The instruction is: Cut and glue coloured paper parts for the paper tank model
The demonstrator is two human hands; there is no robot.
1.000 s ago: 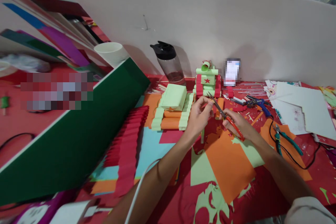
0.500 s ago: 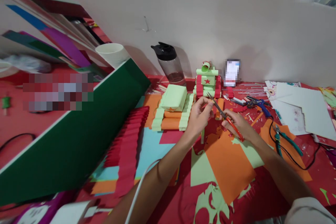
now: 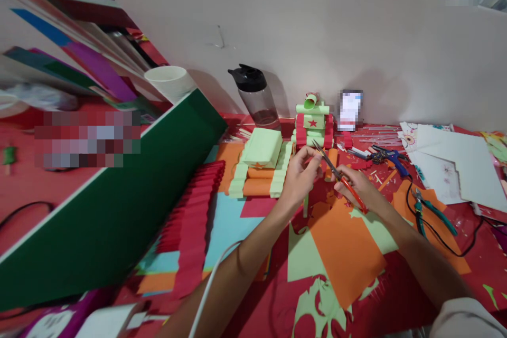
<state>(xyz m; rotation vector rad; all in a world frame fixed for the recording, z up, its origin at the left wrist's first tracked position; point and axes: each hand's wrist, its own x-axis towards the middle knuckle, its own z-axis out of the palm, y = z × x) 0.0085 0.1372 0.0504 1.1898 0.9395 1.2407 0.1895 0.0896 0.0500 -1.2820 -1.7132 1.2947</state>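
Note:
In my right hand (image 3: 354, 186) is a pair of scissors (image 3: 344, 182) with orange handles, its blades pointing up and to the left. The blades pass close beside the fingertips of my left hand (image 3: 304, 171), which are pinched together. Whatever sits in that pinch is too small to make out. Just left of my left hand lies a light-green and orange paper model (image 3: 263, 148) with rolled tubes and a box on top. Behind the hands stands a smaller light-green and red paper model (image 3: 312, 122) bearing a red star. Below my right hand is an orange sheet (image 3: 344, 253).
A dark green board (image 3: 119, 200) leans across the left side. A water bottle (image 3: 257, 97) and a phone (image 3: 350, 111) stand by the white partition (image 3: 285, 21). On the right lie a blue glue gun (image 3: 392, 158), green-handled pliers (image 3: 433, 211) and white card (image 3: 467, 169). A white cable (image 3: 209, 285) crosses near my left forearm.

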